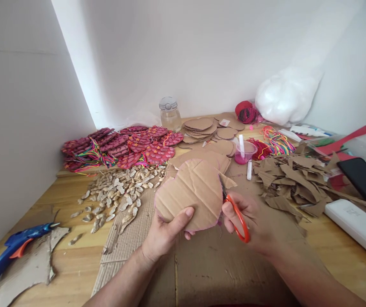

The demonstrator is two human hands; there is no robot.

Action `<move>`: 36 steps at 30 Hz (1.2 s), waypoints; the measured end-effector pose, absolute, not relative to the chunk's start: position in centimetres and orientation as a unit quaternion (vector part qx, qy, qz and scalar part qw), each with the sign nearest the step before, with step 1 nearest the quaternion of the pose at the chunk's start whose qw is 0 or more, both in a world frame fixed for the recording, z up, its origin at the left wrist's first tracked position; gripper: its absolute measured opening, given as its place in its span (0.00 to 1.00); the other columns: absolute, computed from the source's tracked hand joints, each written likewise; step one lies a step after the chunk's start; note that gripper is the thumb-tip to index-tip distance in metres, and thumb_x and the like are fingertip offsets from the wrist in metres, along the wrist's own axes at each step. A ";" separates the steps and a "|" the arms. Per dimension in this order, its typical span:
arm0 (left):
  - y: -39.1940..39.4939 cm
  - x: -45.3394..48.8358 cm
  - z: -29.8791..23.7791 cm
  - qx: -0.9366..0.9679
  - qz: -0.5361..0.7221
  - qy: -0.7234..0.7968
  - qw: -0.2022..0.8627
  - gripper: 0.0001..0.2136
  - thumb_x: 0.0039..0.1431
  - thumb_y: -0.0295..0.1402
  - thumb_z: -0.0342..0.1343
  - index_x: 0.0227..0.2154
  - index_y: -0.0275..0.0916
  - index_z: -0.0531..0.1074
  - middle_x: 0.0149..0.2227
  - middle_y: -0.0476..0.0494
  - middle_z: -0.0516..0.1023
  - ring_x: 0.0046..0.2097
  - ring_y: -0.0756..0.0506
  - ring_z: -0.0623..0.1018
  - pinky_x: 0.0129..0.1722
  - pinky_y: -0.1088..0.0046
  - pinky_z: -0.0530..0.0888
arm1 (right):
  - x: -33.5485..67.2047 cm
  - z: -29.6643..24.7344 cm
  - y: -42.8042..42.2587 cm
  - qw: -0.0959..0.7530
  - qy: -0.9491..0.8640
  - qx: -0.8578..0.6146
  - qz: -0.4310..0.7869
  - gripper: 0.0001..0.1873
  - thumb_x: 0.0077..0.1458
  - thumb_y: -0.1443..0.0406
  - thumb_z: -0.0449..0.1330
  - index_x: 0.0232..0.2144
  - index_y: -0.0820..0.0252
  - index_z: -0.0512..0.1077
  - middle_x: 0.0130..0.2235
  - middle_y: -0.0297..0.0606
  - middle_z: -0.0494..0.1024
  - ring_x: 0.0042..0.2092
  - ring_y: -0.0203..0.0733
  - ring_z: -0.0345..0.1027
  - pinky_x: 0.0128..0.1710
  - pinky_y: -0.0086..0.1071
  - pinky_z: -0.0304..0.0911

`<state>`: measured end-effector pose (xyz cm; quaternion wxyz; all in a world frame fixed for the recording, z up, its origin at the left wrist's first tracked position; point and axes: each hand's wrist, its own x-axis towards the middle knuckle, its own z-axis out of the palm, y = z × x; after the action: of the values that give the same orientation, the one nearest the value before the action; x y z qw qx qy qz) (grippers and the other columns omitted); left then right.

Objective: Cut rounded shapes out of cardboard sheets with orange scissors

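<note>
A rounded piece of cardboard (189, 196) with a purple line along its edge is held up in front of me. My left hand (173, 226) grips its lower left, thumb on top and fingers underneath. Orange-handled scissors (241, 221) are in my right hand (245, 215), fingers in the loops. Their dark blades meet the cardboard's right edge, where a small strip of cardboard (228, 181) sticks out. Part of the blades is hidden by the cardboard. Beneath both hands lies a large flat cardboard sheet (208, 273) on the wooden table.
Cardboard scraps (298, 179) heap at right beside a black phone (364, 183) and a white device (355, 228). Peanut shells (122, 192) and a blue glue gun (19, 247) lie left. Behind are decorated red pieces (144, 147), a glass jar (170, 117), cut cardboard shapes (198, 128) and a pink cup (244, 154).
</note>
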<state>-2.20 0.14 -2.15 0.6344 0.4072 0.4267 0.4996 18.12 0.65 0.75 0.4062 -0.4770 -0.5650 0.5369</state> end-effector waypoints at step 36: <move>-0.1 -1.1 -1.4 0.335 0.578 0.417 0.617 0.33 0.50 0.34 0.70 0.58 0.41 0.63 0.36 0.47 0.77 0.26 0.48 0.77 0.16 0.77 0.73 | 18.1 0.3 0.6 0.420 -0.569 -0.473 0.525 0.30 0.54 0.38 0.56 0.21 0.55 0.60 0.16 0.27 0.63 0.19 0.33 0.55 0.20 0.28 0.52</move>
<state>-1.08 -0.11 -1.44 0.6169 0.3347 0.4168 0.5777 18.11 0.61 0.27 0.4199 -0.4732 -0.5693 0.5250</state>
